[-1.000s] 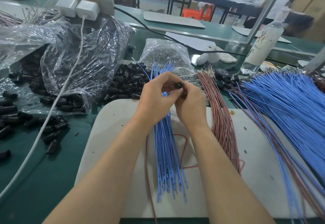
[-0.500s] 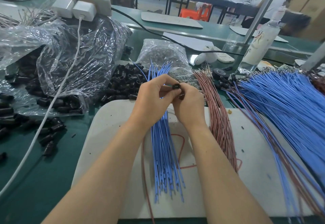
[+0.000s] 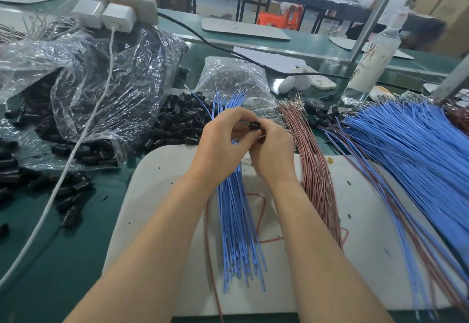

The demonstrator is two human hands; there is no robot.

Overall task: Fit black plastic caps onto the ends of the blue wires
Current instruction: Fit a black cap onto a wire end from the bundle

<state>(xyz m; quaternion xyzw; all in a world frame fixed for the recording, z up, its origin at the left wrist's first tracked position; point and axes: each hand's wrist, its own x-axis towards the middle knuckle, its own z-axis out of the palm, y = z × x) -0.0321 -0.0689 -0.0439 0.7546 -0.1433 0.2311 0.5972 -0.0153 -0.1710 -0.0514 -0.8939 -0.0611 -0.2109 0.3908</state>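
Both hands worked above the far edge of a pale grey flat work board (image 3: pixel 152 195) on a green bench top (image 3: pixel 63 246).

Left hand (image 3: pixel 223 142): fingers curled, thumb and forefinger tips pinched on a small black plastic cap (image 3: pixel 254 126), round end toward the camera.

Right hand (image 3: pixel 272 152): fingers curled in tight, fingertips pressed up against the cap from the right side. What it gripped was hidden behind the knuckles; could not tell.

The cap sat between the two hands, raised off the board, just above the far end of a loose bundle of blue wires (image 3: pixel 236 221). That bundle lay lengthwise down the middle of the board, passing under the hands, far tips fanning out beyond the fingers.

Just right of the bundle, a sheaf of brownish-pink wires (image 3: pixel 314 183) lay on the board. Farther right, a large spread of blue wires (image 3: pixel 406 150) with metal tips at the far end.

Left of the hands, a heap of loose black caps (image 3: pixel 177 122) lay at the board's far corner. Behind it, a crumpled clear plastic bag (image 3: pixel 114 81) spilled more caps across the bench. A white charging cable (image 3: pixel 76 145) ran over that bag from a white power strip (image 3: pixel 121 0).

Beyond the hands, a smaller clear bag of small metal parts (image 3: pixel 228 79). A clear plastic bottle (image 3: pixel 373 61) stood far right.
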